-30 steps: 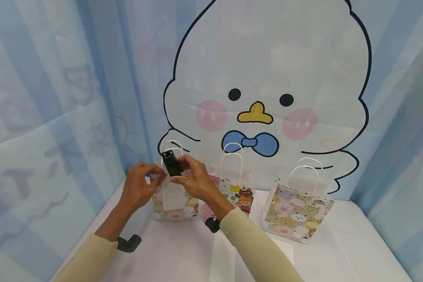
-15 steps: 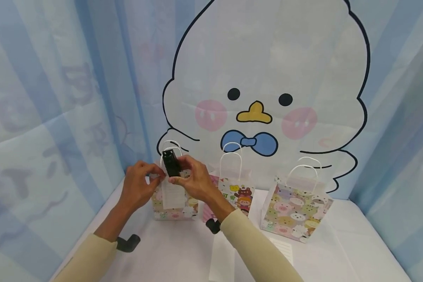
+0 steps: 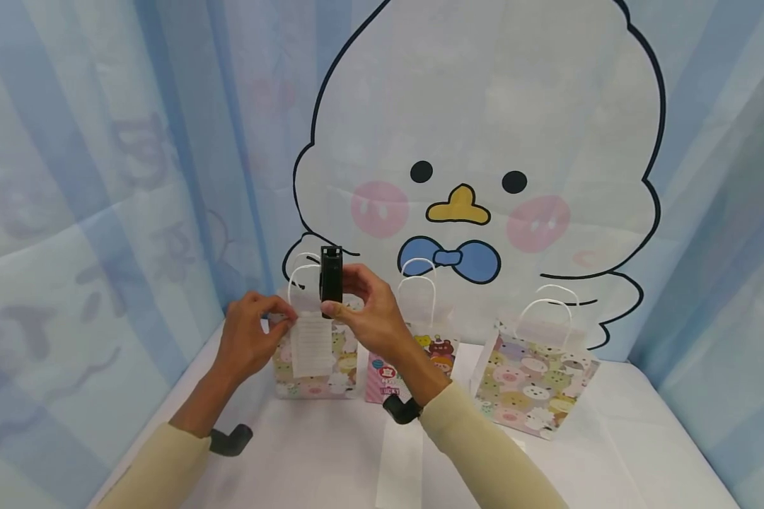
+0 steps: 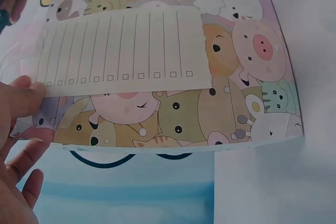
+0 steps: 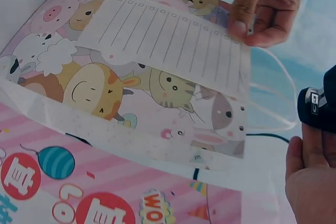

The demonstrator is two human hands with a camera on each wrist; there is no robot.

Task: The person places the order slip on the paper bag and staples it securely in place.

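At the top edge of the left paper gift bag point(image 3: 346, 364), printed with cartoon animals, my left hand point(image 3: 251, 339) pinches a lined checklist slip point(image 3: 312, 346) against the bag. In the left wrist view the slip point(image 4: 126, 51) lies flat over the bag's front, its row of small boxes visible, with the thumb on one end. My right hand point(image 3: 374, 311) holds a small black stapler point(image 3: 331, 276) upright, just right of the slip and apart from it. The right wrist view shows the stapler's metal-tipped end point(image 5: 314, 103) beside the bag's white handle point(image 5: 286, 85).
A pink gift bag point(image 3: 382, 378) stands close to the right of the first, partly behind my right forearm. Further right is another animal-print bag point(image 3: 535, 385). A blank-looking white strip point(image 3: 400, 466) lies on the white table point(image 3: 312, 459). A printed curtain point(image 3: 471, 127) hangs behind.
My right hand has moved the stapler rightward and up, away from the slip's top, and turned it more upright. The left hand has stayed in place on the slip and bag.
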